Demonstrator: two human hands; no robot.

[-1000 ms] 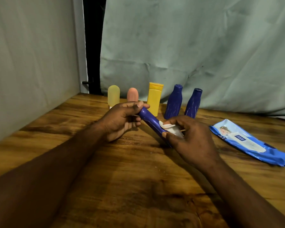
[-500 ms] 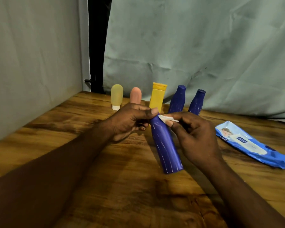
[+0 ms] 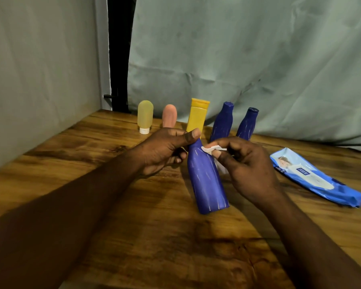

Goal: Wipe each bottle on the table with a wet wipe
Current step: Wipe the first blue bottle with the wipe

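- Midway across the brown wooden table (image 3: 154, 247), the left hand (image 3: 165, 151) grips the neck of a tilted dark-blue plastic bottle (image 3: 206, 182).
- The right hand (image 3: 248, 170) pinches a crumpled white wet wipe (image 3: 208, 149) against its shoulder.

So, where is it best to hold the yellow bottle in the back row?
Probably grip the yellow bottle around its body just under the cap, coming from the front: it stands upright, and the pink bottle and a blue bottle flank its sides.

The blue bottle (image 3: 206, 180) from slanted to nearly upright; wet wipe (image 3: 208, 149) now at neck.
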